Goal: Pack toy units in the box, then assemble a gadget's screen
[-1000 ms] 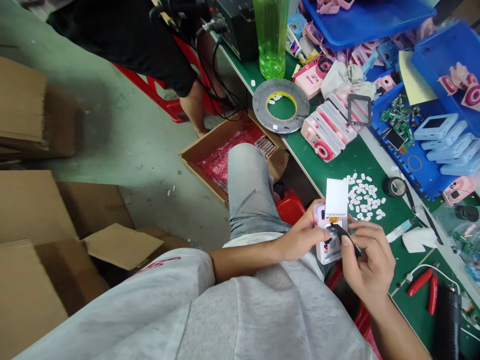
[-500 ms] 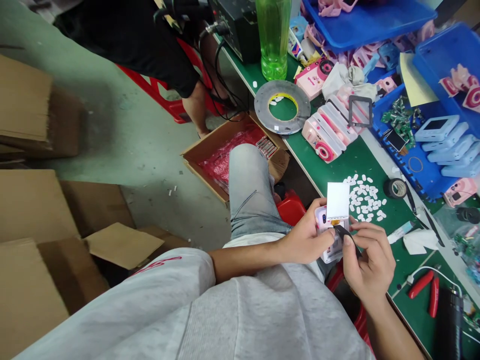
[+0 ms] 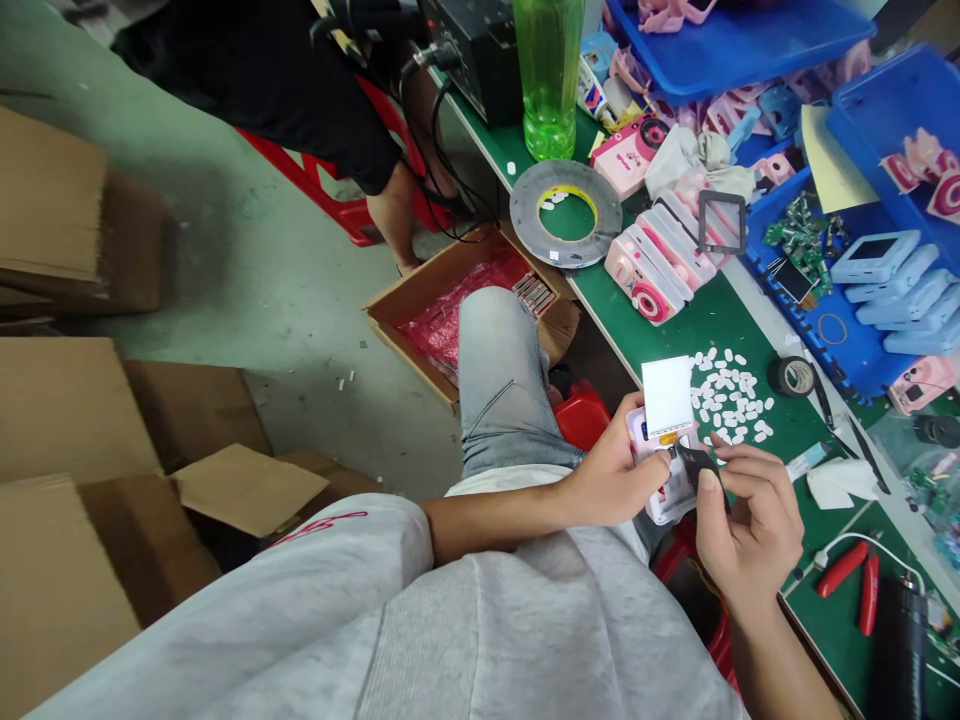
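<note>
My left hand (image 3: 616, 478) is wrapped round a small white and pink device housing (image 3: 664, 500), its thumb on the inner parts. A white screen panel (image 3: 667, 394) stands up from the housing, joined by an orange flex strip. Between the thumb and fingers of my right hand (image 3: 746, 520) is a black strip (image 3: 697, 464), whose tip reaches the housing near my left thumb. Many small white oval pieces (image 3: 731, 398) lie on the green table (image 3: 694, 340) just beyond the housing.
Pink cameras (image 3: 649, 270), a tape ring (image 3: 525, 215), a green bottle (image 3: 550, 90) and blue trays (image 3: 847, 350) occupy the table. Red-handled pliers (image 3: 868, 595) lie at right. An open carton (image 3: 409, 350) is on the floor; another person's leg (image 3: 391, 215) is beyond it.
My right hand has moved slightly right with the black strip, opening a wider space from my left hand. The white panel and housing have shifted slightly left.
</note>
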{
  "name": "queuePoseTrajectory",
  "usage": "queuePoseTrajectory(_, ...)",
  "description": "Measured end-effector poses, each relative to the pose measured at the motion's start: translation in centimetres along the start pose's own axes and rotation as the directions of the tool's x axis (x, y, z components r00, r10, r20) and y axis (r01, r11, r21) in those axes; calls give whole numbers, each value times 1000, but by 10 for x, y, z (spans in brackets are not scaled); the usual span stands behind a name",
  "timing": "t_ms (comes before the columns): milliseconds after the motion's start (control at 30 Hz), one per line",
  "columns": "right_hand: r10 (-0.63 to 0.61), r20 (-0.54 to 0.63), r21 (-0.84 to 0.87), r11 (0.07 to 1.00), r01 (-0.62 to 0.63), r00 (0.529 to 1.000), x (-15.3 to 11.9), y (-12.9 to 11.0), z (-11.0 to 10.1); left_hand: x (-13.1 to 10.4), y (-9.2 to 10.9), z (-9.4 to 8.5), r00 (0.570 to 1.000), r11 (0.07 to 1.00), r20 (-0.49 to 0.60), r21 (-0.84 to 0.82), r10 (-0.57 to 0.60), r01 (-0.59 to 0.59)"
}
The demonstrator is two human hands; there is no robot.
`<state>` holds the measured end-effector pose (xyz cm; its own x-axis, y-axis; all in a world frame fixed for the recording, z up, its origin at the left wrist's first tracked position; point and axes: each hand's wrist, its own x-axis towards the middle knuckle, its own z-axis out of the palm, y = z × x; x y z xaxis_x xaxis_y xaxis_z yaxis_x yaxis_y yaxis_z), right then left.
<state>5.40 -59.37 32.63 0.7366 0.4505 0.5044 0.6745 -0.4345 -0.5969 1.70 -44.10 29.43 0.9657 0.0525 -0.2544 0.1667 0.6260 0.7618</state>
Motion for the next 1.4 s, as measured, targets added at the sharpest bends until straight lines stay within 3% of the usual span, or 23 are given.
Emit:
queuePoseTrajectory(200, 124, -37, 31, 992, -123, 992, 2, -2, 7, 3, -6, -2, 999, 992, -7, -120, -44, 43)
queuePoseTrajectory(400, 205, -57, 108, 974, -198, 977, -3, -3, 15, 4, -7, 2, 985, 947, -90, -302, -146, 113)
queuePoseTrajectory(533, 235, -62, 124, 966, -226, 970, -4, -3, 16, 5, -2, 4, 982, 920, -59, -365, -178, 144)
queuePoseTrajectory(767, 240, -87, 69, 970, -234, 967, -3, -4, 15, 7, -3, 5, 999, 988, -15, -149, -42, 39)
queuePoseTrajectory(1133, 169, -132, -41, 984, -175, 977, -3, -6, 18, 9, -1, 8, 997, 996, -78, -90, 15, -22)
queuePoseTrajectory(1400, 148, -148, -56, 986, -158, 978, -1, -6, 22, 9, 0, 7, 992, 990, -127, -141, 12, -30)
